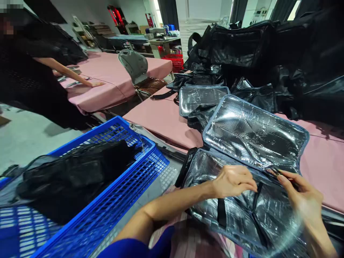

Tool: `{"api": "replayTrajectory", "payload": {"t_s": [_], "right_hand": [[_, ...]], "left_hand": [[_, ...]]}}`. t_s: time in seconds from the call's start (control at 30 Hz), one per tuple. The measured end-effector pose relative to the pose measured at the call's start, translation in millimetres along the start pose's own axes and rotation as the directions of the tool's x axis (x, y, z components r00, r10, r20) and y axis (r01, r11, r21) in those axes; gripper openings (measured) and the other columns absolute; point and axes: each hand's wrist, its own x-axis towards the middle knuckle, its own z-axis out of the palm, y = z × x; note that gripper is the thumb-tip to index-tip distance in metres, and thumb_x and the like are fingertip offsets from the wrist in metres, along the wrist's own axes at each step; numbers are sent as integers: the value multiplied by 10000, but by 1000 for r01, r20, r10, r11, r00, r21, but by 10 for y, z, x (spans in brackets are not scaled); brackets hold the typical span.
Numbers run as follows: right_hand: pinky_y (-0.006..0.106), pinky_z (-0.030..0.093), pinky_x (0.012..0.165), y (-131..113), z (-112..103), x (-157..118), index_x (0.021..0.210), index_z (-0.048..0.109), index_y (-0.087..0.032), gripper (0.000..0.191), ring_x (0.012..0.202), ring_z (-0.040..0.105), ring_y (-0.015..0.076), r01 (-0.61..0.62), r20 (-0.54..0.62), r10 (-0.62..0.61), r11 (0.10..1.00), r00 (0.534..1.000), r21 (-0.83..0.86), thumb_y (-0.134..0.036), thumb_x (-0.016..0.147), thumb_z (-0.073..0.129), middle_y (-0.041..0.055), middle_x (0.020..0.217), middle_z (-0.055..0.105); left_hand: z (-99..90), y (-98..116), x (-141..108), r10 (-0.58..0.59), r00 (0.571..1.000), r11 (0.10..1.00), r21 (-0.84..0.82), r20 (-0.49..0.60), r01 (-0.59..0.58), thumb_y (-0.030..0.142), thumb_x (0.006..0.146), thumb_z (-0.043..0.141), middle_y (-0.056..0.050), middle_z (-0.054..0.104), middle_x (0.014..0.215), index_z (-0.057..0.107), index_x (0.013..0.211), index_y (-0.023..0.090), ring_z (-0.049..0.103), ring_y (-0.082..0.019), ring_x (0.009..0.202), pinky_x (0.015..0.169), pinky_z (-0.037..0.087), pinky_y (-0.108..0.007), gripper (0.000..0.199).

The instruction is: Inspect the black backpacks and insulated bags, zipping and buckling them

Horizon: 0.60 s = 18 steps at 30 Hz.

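An insulated bag (204,168) with a shiny silver lining lies open at the table's near edge, its silver lid (255,129) folded back. Over the lining is my left hand (233,181), its fingers curled together; whatever they pinch, if anything, is too small to name. My right hand (303,193), at the bag's right side, grips a small dark tool, perhaps snips (273,171), pointing left near the lid's hinge edge. Black straps (221,212) cross the lining below the hands.
Two blue crates (134,179) stand at the left, with black bags (80,175) inside. More silver-lined bags (201,98) and a black pile (242,46) lie behind on the pink table (163,118). A person (29,71) leans over another pink table at the far left, near a chair (133,64).
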Motion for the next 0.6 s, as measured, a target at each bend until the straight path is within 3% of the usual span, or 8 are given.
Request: {"api": "replayTrajectory", "payload": {"t_s": [0.07,0.13,0.23,0.3,0.33,0.4,0.5,0.6], "right_hand": [[361,441,723,4,-6,-11,900,670,-261,450,857,601,273,-8,-27,8,1000,1000,-6,-617,628,620,20,878,677],[352,442,700,-16,19,-28,896,663,-259,453,835,600,267,29,-34,-30,999,999,-22,-629,641,608,20,864,670],[329,447,717,-148,155,-65,905,649,-251,409,824,601,237,212,12,-212,977,977,-27,-603,711,577,20,880,659],[308,446,741,-313,308,-93,940,635,-245,369,837,604,212,375,79,-372,926,925,-33,-561,766,556,17,913,656],[297,445,734,-414,397,-106,967,626,-242,359,832,609,200,443,120,-435,895,892,-46,-542,788,546,16,923,656],[281,438,691,-630,583,-129,994,613,-231,349,800,618,185,546,196,-523,834,829,-86,-521,823,522,17,921,662],[269,404,610,-939,850,-152,947,628,-218,325,719,618,171,633,269,-584,760,765,-150,-494,865,477,16,875,671],[267,334,541,-1178,1069,-168,866,659,-221,313,666,603,161,696,316,-624,676,715,-241,-456,889,454,13,804,665]], "left_hand": [[-249,-11,-285,-58,993,998,4,-104,59,311,926,470,-8,643,701,640,679,178,567,-102,668,667,428,-230,328],[-520,-73,-559,-166,946,971,121,-279,206,342,920,460,1,592,586,584,581,174,530,-111,580,615,408,-255,398],[-846,-276,-806,-410,747,843,96,-523,529,297,871,511,-18,617,673,621,676,166,546,-130,640,630,426,-258,260],[-964,-460,-838,-602,623,748,-78,-500,660,261,834,535,-32,658,797,663,824,165,582,-145,721,673,457,-258,161],[-996,-554,-824,-673,602,714,-164,-429,681,246,819,543,-35,669,847,672,886,164,596,-151,756,699,467,-260,166],[-1029,-717,-766,-734,621,679,-294,-274,673,225,798,552,-36,681,904,677,954,160,609,-156,802,741,475,-262,210],[-1053,-838,-689,-687,719,703,-346,-107,621,225,779,575,-34,682,919,692,938,154,608,-159,829,775,463,-261,209],[-1061,-809,-678,-696,711,691,-359,-99,627,226,775,583,-17,681,793,703,794,146,604,-151,760,710,454,-235,146]]}}
